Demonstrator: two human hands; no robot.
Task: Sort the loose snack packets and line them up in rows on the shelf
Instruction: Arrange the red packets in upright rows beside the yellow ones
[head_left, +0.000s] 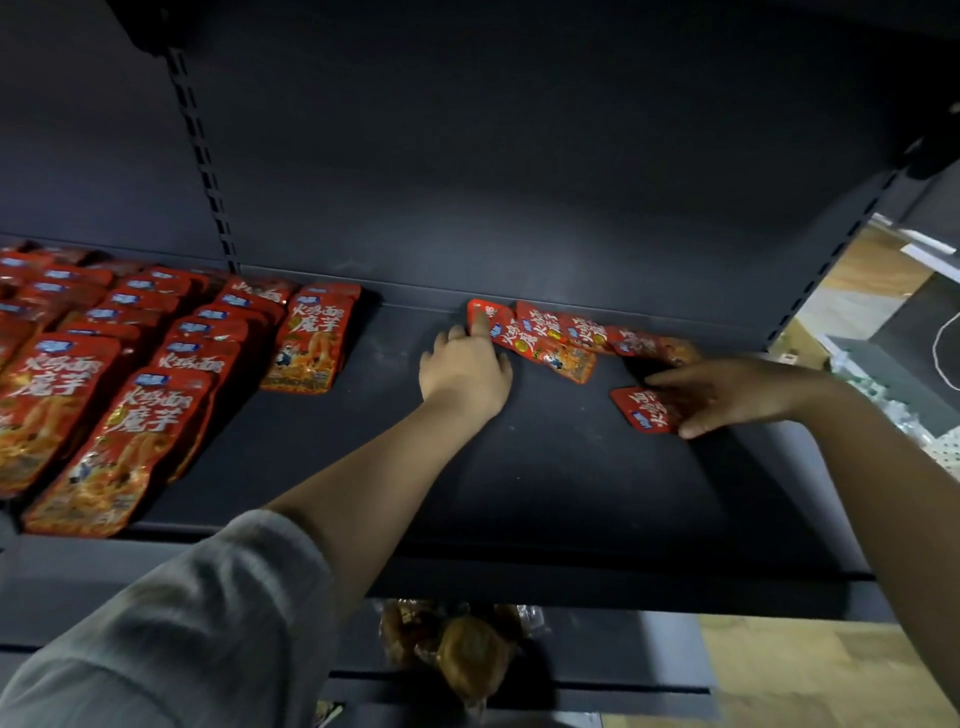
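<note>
Reaching deep onto the dark shelf (545, 467), I'm partway through the sorting: neat rows (130, 364) of red packets already fill the left side, while a loose string of packets (582, 338) lies askew against the back edge, overlapping one another.

From the head camera, my left hand (465, 371) rests on the shelf with its fingers extended, the forefinger pressing the leftmost loose packet (491, 317). My right hand (727, 395) lies flat, fingers straight and spread, over a single packet (647, 410) that sits apart from the string, nearer the front.

I judge the step in hand is gathering these strays. Next I'd need to slide or lift them leftward and square them beside the last row, whose end packet (311, 338) marks where the line should go on.

Between that row and the strays the shelf is bare, giving plenty of room to sweep across. The back wall hems the strays in; the front lip lies well away from both hands.
</note>
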